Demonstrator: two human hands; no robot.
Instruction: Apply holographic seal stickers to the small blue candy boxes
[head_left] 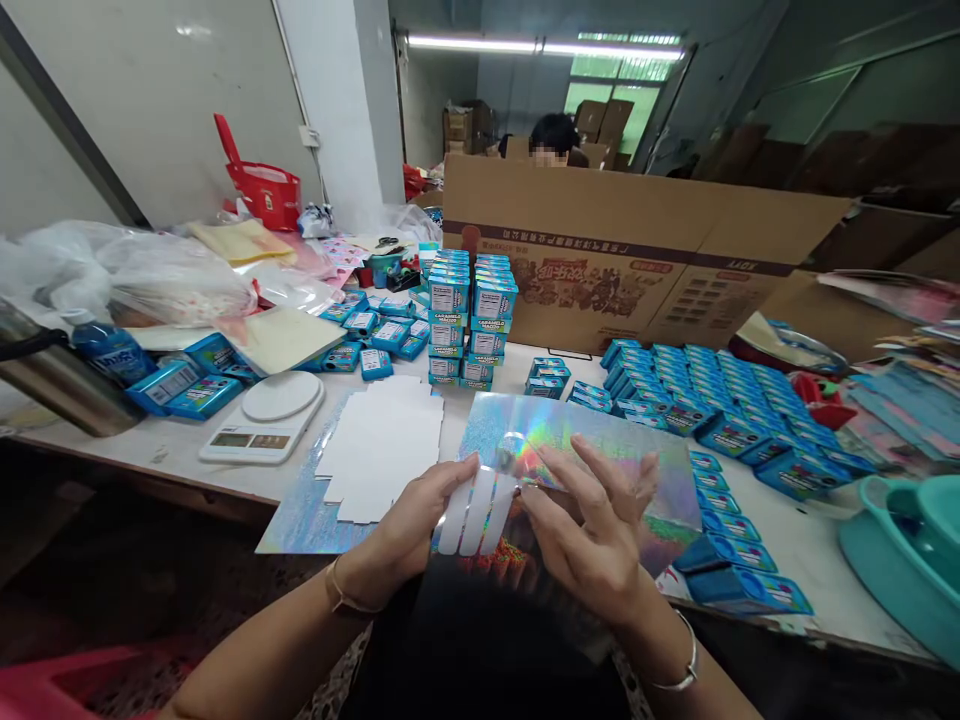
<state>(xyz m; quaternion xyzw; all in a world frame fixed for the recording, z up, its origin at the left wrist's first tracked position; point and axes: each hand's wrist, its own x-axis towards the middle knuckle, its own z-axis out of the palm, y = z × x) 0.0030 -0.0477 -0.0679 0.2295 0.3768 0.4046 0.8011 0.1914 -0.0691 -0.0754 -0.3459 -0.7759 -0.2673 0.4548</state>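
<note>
My left hand (412,520) grips a small clear sheet with white rounded strips (471,515), its thumb on the upper edge. My right hand (592,530) hovers at the sheet's right side, fingers spread and its lowest digit close to the edge; whether it touches is unclear. Behind my hands lies a shiny rainbow-coloured sheet (667,480), partly covered by my right hand. To the left, white die-cut card blanks (382,440) rest on another glittery blue sheet (289,535).
Stacked blue small boxes (448,300) stand mid-table, with several rows (675,380) at right. A white scale (262,425), steel flask (82,370) and water bottle (112,345) are left. A turquoise basin (885,540) sits right. Behind a large carton (600,260) is a person (555,135).
</note>
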